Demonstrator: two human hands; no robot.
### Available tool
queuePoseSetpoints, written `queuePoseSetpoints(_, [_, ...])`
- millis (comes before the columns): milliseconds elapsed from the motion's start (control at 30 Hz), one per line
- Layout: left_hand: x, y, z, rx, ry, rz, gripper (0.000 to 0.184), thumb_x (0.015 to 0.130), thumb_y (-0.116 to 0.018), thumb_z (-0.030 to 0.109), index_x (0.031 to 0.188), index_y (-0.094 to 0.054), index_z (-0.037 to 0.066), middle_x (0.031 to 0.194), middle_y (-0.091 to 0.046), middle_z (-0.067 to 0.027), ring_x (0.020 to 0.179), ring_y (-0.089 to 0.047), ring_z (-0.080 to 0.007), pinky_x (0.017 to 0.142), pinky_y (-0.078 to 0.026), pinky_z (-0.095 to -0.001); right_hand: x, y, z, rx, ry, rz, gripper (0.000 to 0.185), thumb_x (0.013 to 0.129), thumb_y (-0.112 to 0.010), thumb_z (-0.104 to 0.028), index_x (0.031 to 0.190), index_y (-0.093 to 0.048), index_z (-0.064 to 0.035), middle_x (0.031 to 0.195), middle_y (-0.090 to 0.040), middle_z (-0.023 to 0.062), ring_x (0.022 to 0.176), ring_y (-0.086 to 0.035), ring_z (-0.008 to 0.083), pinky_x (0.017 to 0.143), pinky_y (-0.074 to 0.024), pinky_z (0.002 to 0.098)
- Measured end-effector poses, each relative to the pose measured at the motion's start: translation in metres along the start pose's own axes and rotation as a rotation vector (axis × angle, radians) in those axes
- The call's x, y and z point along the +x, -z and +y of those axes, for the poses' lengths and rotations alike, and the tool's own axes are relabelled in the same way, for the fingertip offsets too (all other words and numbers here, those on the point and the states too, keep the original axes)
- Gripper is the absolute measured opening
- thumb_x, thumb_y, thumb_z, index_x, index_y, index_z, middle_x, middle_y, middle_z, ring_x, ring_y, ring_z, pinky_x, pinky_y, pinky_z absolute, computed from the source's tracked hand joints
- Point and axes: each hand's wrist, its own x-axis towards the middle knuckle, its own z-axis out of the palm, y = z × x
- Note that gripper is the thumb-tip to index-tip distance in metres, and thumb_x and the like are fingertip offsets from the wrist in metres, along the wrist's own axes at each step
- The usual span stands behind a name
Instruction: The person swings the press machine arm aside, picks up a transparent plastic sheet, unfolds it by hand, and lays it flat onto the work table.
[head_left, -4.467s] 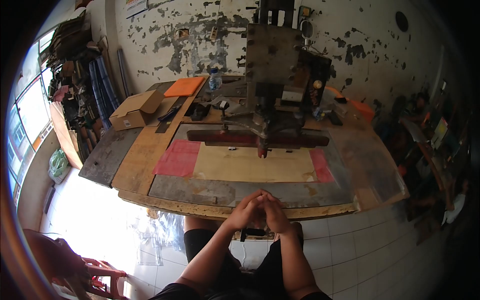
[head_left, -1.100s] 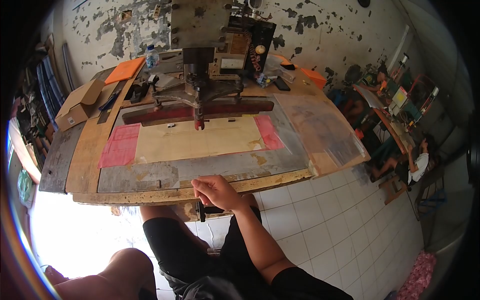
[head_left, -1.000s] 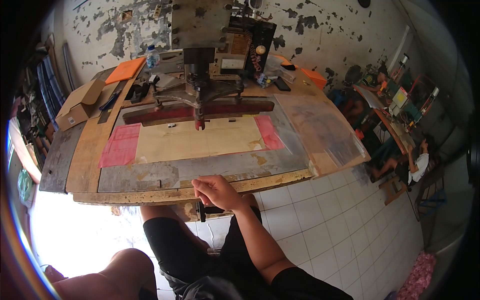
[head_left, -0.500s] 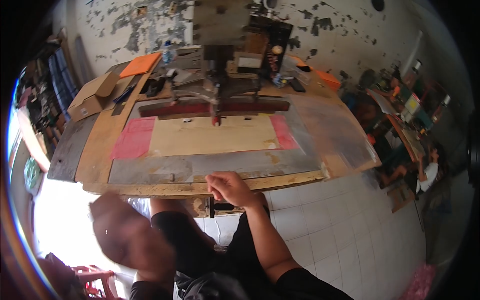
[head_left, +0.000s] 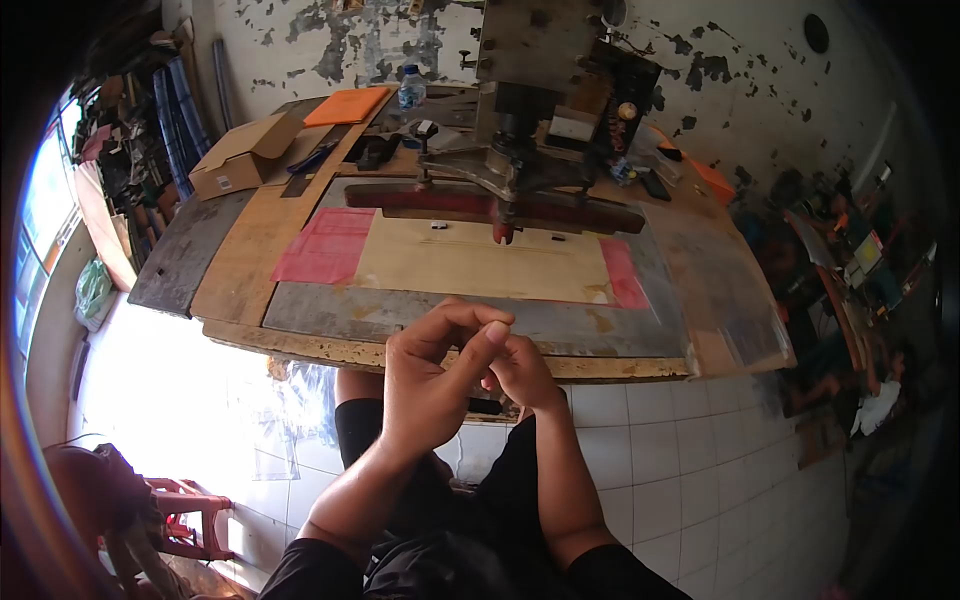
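My left hand [head_left: 428,375] is raised in front of the bench's near edge, its thumb and forefinger tips pinched close together. Partly behind it, my right hand [head_left: 526,376] has its fingers drawn in beside the left fingertips. Whatever either hand may hold is hidden or too small to make out. Beyond them, a pale yellow sheet [head_left: 480,262] with pinkish-red ends lies on a grey metal plate [head_left: 450,319]. Two small dark pieces lie near its far edge. Above that edge hangs the dark red bar [head_left: 580,212] of a press [head_left: 512,130].
A cardboard box [head_left: 243,160], an orange folder [head_left: 347,106] and a water bottle [head_left: 411,88] stand at the back left. A clear plastic sheet [head_left: 722,300] covers the bench's right side. A red stool [head_left: 190,515] is at lower left. Another person is at far right.
My left hand has swung up from the lower left to meet my right hand. The right hand appears farther right in the view, and the whole scene has shifted right as the head turned.
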Motion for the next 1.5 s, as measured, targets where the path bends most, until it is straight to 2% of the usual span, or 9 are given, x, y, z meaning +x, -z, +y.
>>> queuePoseSetpoints(67, [-0.001,-0.003,0.002,0.029,0.049,0.019,0.014,0.098,-0.069,0.007,0.107,-0.071,-0.003,0.093,-0.067,-0.0037,0.078,-0.063,-0.0059,0.065,-0.046,-0.0191,0.000,0.000,0.003,0.006,0.016,-0.001,0.045,0.108,-0.055,-0.039,0.081,-0.062,-0.0033,0.060,-0.055,-0.0013,0.051,-0.050,0.0057,0.049,-0.0380,0.0229])
queuePoseSetpoints(267, [-0.002,-0.001,-0.004,0.045,0.019,-0.015,0.017,0.099,-0.070,0.012,0.109,-0.074,-0.002,0.095,-0.067,-0.0030,0.081,-0.065,-0.0056,0.064,-0.050,-0.0202,0.002,0.001,0.003,0.007,0.020,-0.025,0.044,0.107,-0.056,-0.039,0.084,-0.065,-0.0030,0.062,-0.057,-0.0016,0.055,-0.054,0.0049,0.052,-0.0428,0.0220])
queuePoseSetpoints(500, [-0.002,-0.004,0.000,0.051,0.002,-0.023,0.016,0.099,-0.069,0.009,0.110,-0.072,-0.003,0.093,-0.066,-0.0036,0.083,-0.064,-0.0073,0.067,-0.048,-0.0203,0.002,0.000,0.001,0.021,0.051,-0.024,0.043,0.107,-0.056,-0.039,0.088,-0.066,-0.0028,0.064,-0.057,-0.0019,0.057,-0.054,0.0041,0.052,-0.0441,0.0218])
queuePoseSetpoints(700, [-0.002,-0.005,0.003,-0.018,0.059,-0.058,0.021,0.101,-0.067,0.014,0.115,-0.071,-0.002,0.093,-0.067,-0.0040,0.082,-0.064,-0.0073,0.067,-0.049,-0.0207,0.001,0.002,0.001,-0.020,0.134,-0.023,0.044,0.109,-0.052,-0.040,0.088,-0.065,-0.0035,0.063,-0.057,-0.0009,0.057,-0.055,0.0055,0.052,-0.0441,0.0230])
queuePoseSetpoints(900, [-0.003,-0.001,0.001,-0.092,0.150,-0.125,0.024,0.102,-0.064,0.015,0.117,-0.071,-0.003,0.091,-0.066,-0.0036,0.077,-0.063,-0.0076,0.065,-0.048,-0.0208,-0.002,0.003,-0.005,-0.025,0.065,-0.022,0.044,0.109,-0.051,-0.040,0.087,-0.065,-0.0045,0.063,-0.058,-0.0007,0.057,-0.055,0.0061,0.053,-0.0443,0.0234])
queuePoseSetpoints(1000, [-0.003,0.000,-0.001,-0.122,0.176,-0.133,0.026,0.103,-0.063,0.015,0.120,-0.070,-0.003,0.089,-0.065,-0.0027,0.074,-0.060,-0.0073,0.063,-0.047,-0.0201,-0.004,0.002,-0.009,-0.053,0.073,-0.021,0.042,0.109,-0.052,-0.038,0.086,-0.065,-0.0048,0.063,-0.058,-0.0009,0.057,-0.055,0.0058,0.053,-0.0439,0.0235])
queuePoseSetpoints(1067, [-0.004,0.001,0.001,-0.216,0.307,-0.115,0.029,0.104,-0.061,0.016,0.125,-0.068,-0.003,0.087,-0.064,-0.0017,0.069,-0.055,-0.0065,0.062,-0.044,-0.0195,-0.004,0.001,-0.014,-0.052,0.059,-0.017,0.040,0.109,-0.053,-0.036,0.087,-0.065,-0.0049,0.064,-0.058,-0.0011,0.057,-0.055,0.0056,0.052,-0.0436,0.0234])
queuePoseSetpoints(1267, [0.000,0.001,-0.004,-0.313,0.362,-0.092,0.038,0.106,-0.055,0.020,0.133,-0.063,-0.005,0.084,-0.059,0.0009,0.064,-0.046,-0.0065,0.062,-0.040,-0.0202,-0.005,0.003,-0.007,-0.038,0.053,-0.035,0.035,0.108,-0.055,-0.032,0.087,-0.065,-0.0051,0.064,-0.059,-0.0018,0.057,-0.054,0.0050,0.051,-0.0423,0.0230])
queuePoseSetpoints(1500, [0.002,0.003,-0.007,-0.362,0.362,-0.100,0.039,0.107,-0.053,0.020,0.136,-0.061,-0.005,0.086,-0.059,0.0008,0.064,-0.046,-0.0066,0.063,-0.039,-0.0200,-0.002,0.005,0.003,-0.050,0.090,-0.045,0.034,0.107,-0.055,-0.030,0.087,-0.065,-0.0050,0.064,-0.059,-0.0017,0.054,-0.053,0.0051,0.050,-0.0410,0.0232])
